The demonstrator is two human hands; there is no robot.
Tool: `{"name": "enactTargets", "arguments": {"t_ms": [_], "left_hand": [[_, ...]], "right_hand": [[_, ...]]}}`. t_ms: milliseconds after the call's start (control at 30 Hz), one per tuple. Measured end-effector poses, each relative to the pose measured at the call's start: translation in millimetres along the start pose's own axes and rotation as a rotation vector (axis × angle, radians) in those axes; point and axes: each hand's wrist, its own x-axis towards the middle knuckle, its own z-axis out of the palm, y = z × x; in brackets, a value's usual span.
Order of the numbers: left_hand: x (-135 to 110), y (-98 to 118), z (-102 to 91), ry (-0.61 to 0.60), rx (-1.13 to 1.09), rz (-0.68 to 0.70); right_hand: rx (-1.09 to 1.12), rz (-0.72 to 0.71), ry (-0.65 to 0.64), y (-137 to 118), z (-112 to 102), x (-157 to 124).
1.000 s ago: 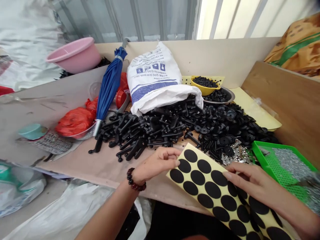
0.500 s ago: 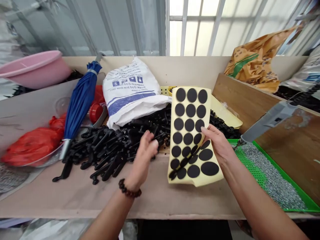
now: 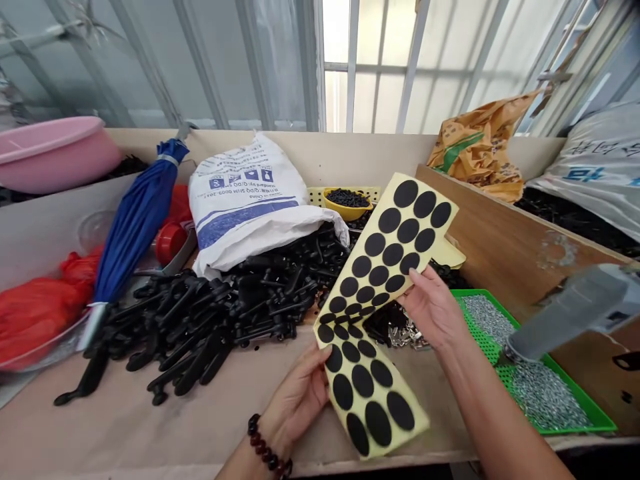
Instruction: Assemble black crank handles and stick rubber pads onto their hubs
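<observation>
A pale yellow backing sheet of round black stickers (image 3: 379, 275) is held up in front of me, bent across its lower middle. My right hand (image 3: 434, 305) pinches its right edge between thumb and fingers. At the lower left edge, near the bend, my left hand (image 3: 305, 387) grips the sheet, thumb in front and fingers behind. A bead bracelet (image 3: 265, 448) circles my left wrist. Left of the sheet lies a heap of black plastic handles (image 3: 215, 313). Small shiny metal parts (image 3: 405, 335) show behind the sheet, partly hidden.
A green tray (image 3: 575, 407) of small metal pieces sits at right, with a grey power screwdriver (image 3: 565, 313) hanging over it. Behind are a white sack (image 3: 245, 193) and a yellow bowl (image 3: 345, 210) of black bits. A blue umbrella (image 3: 135, 220) leans at left near a pink basin (image 3: 55, 153).
My left hand has moved right from near the handles and taken hold of the sheet's lower left edge. The sheet has tilted, its top leaning right. The view has shifted slightly.
</observation>
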Motion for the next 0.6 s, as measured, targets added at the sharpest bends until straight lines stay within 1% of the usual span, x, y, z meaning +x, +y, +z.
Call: {"name": "enactTargets", "arguments": {"t_ms": [67,133,200,300,367,433,533,600], "left_hand": [[-4,6,-0.4,-0.034,0.065,0.002],[-8,14,-4.3,-0.065,0.18,-0.016],[-11,22,-11.9,-0.101,0.325,-0.044],[-9,33,-27.0,-0.148,0.527,-0.067],[-2,37,-36.5,-0.136,0.657,-0.019],[7,41,-42.7,-0.11,0.785,0.075],[18,45,-44.3,-0.095,1.013,0.227],[22,49,-41.7,-0.101,1.173,0.295]], "right_hand": [[0.014,-0.073,0.096,-10,-10,7],[0.032,-0.116,0.202,-16,-24,15],[0.045,-0.126,0.286,-17,-41,23],[0.05,-0.134,0.371,-12,-69,30],[0.049,-0.143,0.422,-7,-88,34],[0.044,-0.152,0.467,-2,-104,37],[0.014,-0.157,0.522,5,-125,40],[-0.018,-0.167,0.546,9,-135,43]]}}
